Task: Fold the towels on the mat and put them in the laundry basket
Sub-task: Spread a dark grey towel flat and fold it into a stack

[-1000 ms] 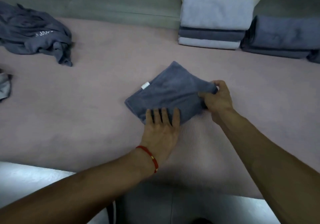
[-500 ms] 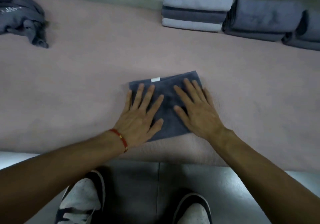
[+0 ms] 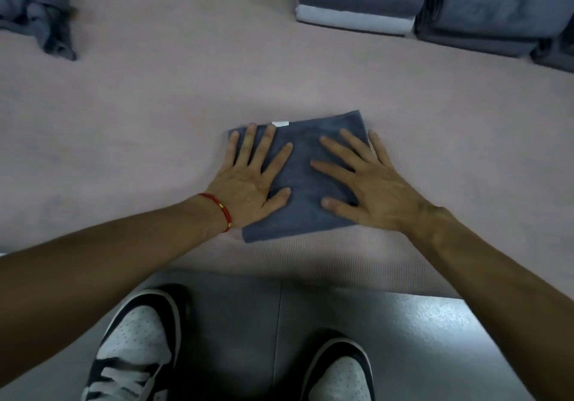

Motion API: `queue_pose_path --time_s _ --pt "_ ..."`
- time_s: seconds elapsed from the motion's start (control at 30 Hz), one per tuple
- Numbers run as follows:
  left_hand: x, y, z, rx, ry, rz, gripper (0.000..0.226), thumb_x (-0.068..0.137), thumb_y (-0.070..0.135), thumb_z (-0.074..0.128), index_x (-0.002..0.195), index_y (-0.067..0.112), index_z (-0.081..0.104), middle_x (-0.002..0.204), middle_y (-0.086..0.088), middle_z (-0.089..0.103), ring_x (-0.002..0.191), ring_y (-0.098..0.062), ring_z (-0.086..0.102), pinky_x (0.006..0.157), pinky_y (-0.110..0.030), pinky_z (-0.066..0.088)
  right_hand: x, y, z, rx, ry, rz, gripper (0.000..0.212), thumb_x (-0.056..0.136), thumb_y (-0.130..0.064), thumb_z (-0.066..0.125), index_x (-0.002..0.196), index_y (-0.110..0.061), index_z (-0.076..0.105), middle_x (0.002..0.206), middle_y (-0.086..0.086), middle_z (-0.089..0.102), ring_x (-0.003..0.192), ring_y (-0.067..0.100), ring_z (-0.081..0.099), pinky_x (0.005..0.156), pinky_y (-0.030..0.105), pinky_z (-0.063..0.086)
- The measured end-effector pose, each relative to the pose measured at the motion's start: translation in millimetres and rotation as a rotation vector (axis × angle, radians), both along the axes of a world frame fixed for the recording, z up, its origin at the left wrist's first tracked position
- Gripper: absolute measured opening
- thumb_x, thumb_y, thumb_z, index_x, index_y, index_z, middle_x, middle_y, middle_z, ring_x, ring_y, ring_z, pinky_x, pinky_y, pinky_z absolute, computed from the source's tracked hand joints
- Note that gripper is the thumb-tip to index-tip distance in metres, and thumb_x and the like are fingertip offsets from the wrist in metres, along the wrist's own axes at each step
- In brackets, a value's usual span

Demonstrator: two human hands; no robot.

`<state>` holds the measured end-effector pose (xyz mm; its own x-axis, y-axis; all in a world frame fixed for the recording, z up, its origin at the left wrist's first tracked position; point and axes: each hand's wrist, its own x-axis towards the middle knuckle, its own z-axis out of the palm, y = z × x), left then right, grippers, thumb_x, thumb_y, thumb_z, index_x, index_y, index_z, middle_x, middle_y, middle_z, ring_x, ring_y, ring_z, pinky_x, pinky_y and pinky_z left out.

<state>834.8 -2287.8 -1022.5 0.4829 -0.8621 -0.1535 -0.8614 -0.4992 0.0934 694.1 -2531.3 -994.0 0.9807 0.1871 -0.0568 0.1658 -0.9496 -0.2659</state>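
Towel: a dark grey towel [image 3: 306,180] lies folded into a flat square on the pink mat [image 3: 155,127], close to the mat's near edge and about midway along it. A small white tag [image 3: 280,123] sticks out at its far edge.
Left hand: the left hand [image 3: 251,180] lies palm down on the left half of the towel, fingers straight and spread, pressing it flat. The fingertips reach the towel's far left corner and the heel of the hand hangs over its left edge. It grips nothing.
Right hand: the right hand [image 3: 366,187] lies palm down on the right half of the towel, fingers straight and fanned out, thumb pointing toward the left hand. The outer fingers run along the towel's right edge. It grips nothing either.
Bracelet: a red cord bracelet [image 3: 222,212] circles the left wrist.
Folded stacks: a stack of light and dark folded towels [image 3: 360,3] sits at the mat's far edge, right of centre. Just beside it to the right lies a pile of dark folded towels [image 3: 494,6], toward the far right corner.
Unfolded cloth: a crumpled grey cloth [image 3: 37,12] lies at the far left corner of the mat.
Floor: grey floor [image 3: 388,338] borders the mat's near edge.
Shoes: two black and white shoes [image 3: 136,348] stand on the floor below the arms.
Basket: not in view.
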Motion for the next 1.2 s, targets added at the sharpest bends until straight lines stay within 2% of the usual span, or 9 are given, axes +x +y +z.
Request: queue_pose_path --time_s 0.23,0.33,0.5,0.57,0.67,0.8,0.9,0.97,1.2 --pt "-68 4 29 -0.077 0.028 -0.155 0.074 0.096 0.057 0.041 0.147 0.004 0.045 0.153 -0.021 0.041 0.142 -0.043 0.036 0.113 -0.062 0.029 -29 0 -4 -0.168 0.001 0.192 0.092 0.078 -0.033 0.078 0.157 -0.018 0.033 0.162 0.013 0.032 0.150 0.033 0.028 0.122 0.051 0.026" --pt "-73 1 29 0.047 0.005 -0.099 0.076 0.084 0.041 0.058 0.148 0.002 0.042 0.153 -0.020 0.041 0.141 -0.043 0.038 0.110 -0.065 0.033 -18 6 -1 -0.203 -0.071 0.182 0.077 0.083 -0.016 0.075 0.153 -0.011 0.041 0.149 0.019 0.044 0.138 0.037 0.042 0.115 0.049 0.038" --pt "-62 11 40 0.009 0.015 -0.051 0.054 0.077 0.009 0.052 0.130 -0.003 0.059 0.132 -0.026 0.059 0.119 -0.046 0.059 0.092 -0.060 0.053 -14 -2 19 -0.034 -0.097 0.131 0.059 0.074 -0.014 0.084 0.130 -0.007 0.065 0.125 0.016 0.067 0.108 0.037 0.067 0.088 0.049 0.059" --pt "-48 22 50 -0.078 0.155 -0.051 0.043 0.079 0.003 0.048 0.120 -0.002 0.062 0.113 -0.021 0.067 0.098 -0.040 0.067 0.078 -0.046 0.059 -14 -5 34 0.090 0.018 0.059 0.049 0.082 -0.027 0.077 0.128 -0.013 0.068 0.116 0.006 0.073 0.095 0.030 0.072 0.081 0.042 0.061" --pt "-19 35 81 -0.072 0.463 -0.027 0.025 0.085 0.007 0.063 0.109 0.013 0.063 0.088 0.015 0.061 0.073 0.001 0.057 0.064 -0.007 0.040 -17 1 52 0.204 0.191 0.013 0.042 0.089 -0.044 0.054 0.121 -0.022 0.072 0.099 -0.005 0.075 0.081 0.014 0.069 0.076 0.032 0.058" --pt "6 56 91 -0.036 0.811 0.161 0.018 0.084 0.007 0.070 0.085 0.025 0.067 0.069 0.016 0.064 0.068 0.002 0.060 0.061 -0.009 0.042 -23 1 58 0.445 0.448 -0.139 0.021 0.093 -0.020 0.067 0.111 -0.032 0.070 0.092 -0.008 0.072 0.081 0.007 0.067 0.075 0.028 0.057" --pt "12 68 80 -0.231 0.998 0.460 0.011 0.088 0.002 0.068 0.091 0.013 0.072 0.082 -0.007 0.070 0.079 -0.015 0.064 0.073 -0.030 0.053 -20 -3 55 0.725 0.332 -0.325 0.017 0.096 -0.022 0.067 0.110 -0.031 0.065 0.098 -0.015 0.069 0.090 0.005 0.067 0.076 0.020 0.055" --pt "10 67 72 -0.425 1.072 0.654 0.011 0.091 0.003 0.067 0.096 0.013 0.071 0.088 -0.005 0.073 0.086 -0.018 0.068 0.080 -0.035 0.055 -14 -4 51 0.795 0.273 -0.477 0.010 0.099 -0.033 0.063 0.107 -0.028 0.065 0.100 -0.013 0.070 0.094 0.009 0.067 0.080 0.025 0.055" --pt "7 43 44 -0.503 0.672 0.859 0.024 0.096 0.040 0.061 0.105 0.018 0.066 0.096 0.001 0.071 0.091 -0.020 0.067 0.078 -0.032 0.054 7 16 34 0.400 0.144 -0.813 0.027 0.100 -0.040 0.056 0.107 -0.014 0.062 0.090 0.000 0.064 0.074 0.011 0.059 0.058 0.022 0.043"
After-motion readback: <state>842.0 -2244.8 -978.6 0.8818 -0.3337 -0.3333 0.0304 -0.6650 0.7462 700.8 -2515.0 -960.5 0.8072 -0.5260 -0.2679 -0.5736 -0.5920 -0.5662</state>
